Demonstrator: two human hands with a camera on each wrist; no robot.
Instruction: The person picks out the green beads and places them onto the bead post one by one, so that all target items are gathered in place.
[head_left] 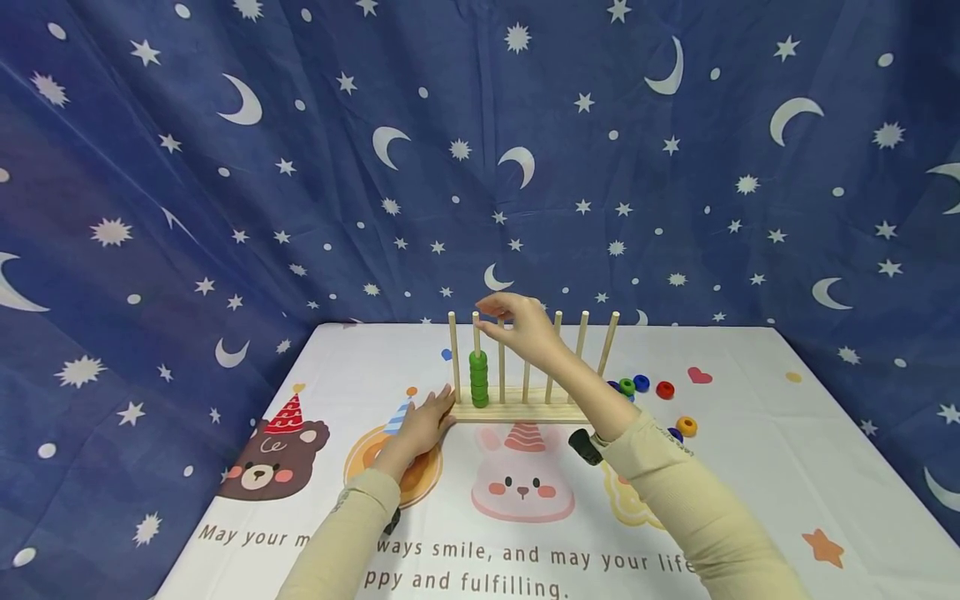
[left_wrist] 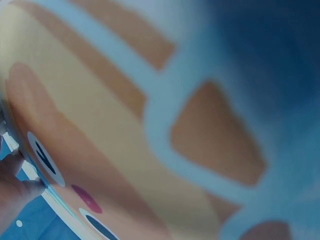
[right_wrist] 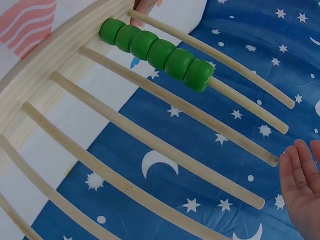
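Note:
A wooden peg rack (head_left: 525, 414) with a row of upright pegs stands on the table. Several green beads (right_wrist: 160, 52) are stacked on its second peg from the left. My right hand (head_left: 528, 329) is level with the top of that peg, above the beads. In the right wrist view its fingers (right_wrist: 295, 172) are fairly straight, and no bead shows in them. My left hand (head_left: 426, 423) rests at the left end of the base with its fingers extended. Only part of that hand shows at the left edge of the left wrist view, which is mostly a blurred tablecloth print.
Loose beads lie right of the rack, partly behind my right forearm: a red bead (head_left: 665, 390), an orange bead (head_left: 686, 427), a blue bead (head_left: 641, 383) and a green bead (head_left: 627, 387) among them. A dark blue starry curtain (head_left: 465, 167) hangs behind the printed white tablecloth (head_left: 750, 467).

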